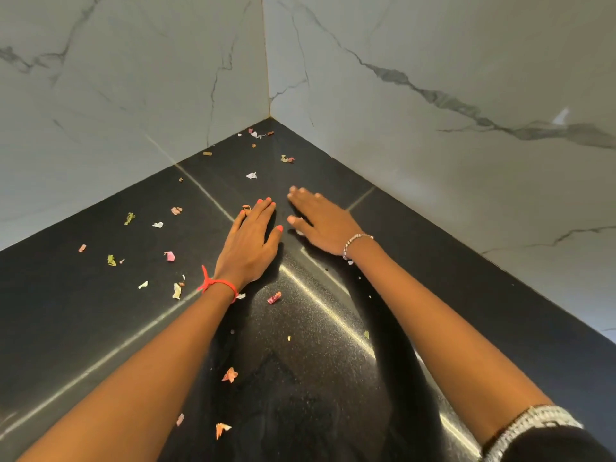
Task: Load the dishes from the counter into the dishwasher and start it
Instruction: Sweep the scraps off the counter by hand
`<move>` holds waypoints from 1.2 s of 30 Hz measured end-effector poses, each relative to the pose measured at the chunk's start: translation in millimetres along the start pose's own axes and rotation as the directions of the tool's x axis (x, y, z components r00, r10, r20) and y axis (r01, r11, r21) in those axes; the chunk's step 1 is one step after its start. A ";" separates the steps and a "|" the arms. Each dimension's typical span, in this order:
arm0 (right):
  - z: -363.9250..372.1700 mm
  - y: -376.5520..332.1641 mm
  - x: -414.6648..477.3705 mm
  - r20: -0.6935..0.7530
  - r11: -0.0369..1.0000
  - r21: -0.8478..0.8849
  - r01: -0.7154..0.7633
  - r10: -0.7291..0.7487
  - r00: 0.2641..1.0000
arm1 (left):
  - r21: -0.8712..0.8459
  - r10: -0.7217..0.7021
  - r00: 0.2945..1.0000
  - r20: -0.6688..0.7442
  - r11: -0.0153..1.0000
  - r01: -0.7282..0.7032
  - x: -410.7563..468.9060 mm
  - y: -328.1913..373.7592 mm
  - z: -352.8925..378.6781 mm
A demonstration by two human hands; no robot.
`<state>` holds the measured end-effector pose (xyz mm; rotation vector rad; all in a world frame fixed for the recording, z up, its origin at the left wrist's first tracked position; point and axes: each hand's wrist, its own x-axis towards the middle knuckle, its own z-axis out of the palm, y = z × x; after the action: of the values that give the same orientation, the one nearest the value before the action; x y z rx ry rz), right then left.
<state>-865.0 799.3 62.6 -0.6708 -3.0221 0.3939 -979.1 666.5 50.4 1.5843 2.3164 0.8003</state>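
Note:
Both my hands lie flat on a black counter (100,311) in a corner between two marble walls. My left hand (251,243), with a red string at the wrist, rests palm down with straight fingers near a small scrap (246,207). My right hand (321,221), wearing a beaded bracelet, rests palm down just right of it, fingers spread toward the corner. Neither hand holds anything. No dishes and no dishwasher are in view.
Several small pink, white and green paper-like scraps (170,255) lie scattered over the counter, mostly left of my hands and into the corner (256,134). White marble walls (433,95) close off the back and right. A shiny metal strip (333,311) runs across the counter.

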 end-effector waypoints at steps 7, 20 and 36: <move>-5.8 -18.3 -86.9 -0.151 0.749 0.657 0.090 0.014 0.988 | 0.016 -0.003 1.000 -0.007 1.000 0.003 0.9 0.5 -0.1; 14.8 -67.4 -151.3 0.041 0.978 0.125 -0.165 0.161 0.986 | 0.017 -0.010 1.000 0.003 1.000 0.010 -0.7 3.9 -3.5; -3.8 -66.5 -92.7 0.053 0.877 0.459 -0.141 0.131 0.990 | -0.059 0.004 1.000 -0.021 0.998 -0.005 0.4 1.9 -1.9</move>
<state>-808.1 703.2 86.0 -0.8335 -2.7324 1.0865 -978.6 666.8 53.1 1.5641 2.2817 0.8823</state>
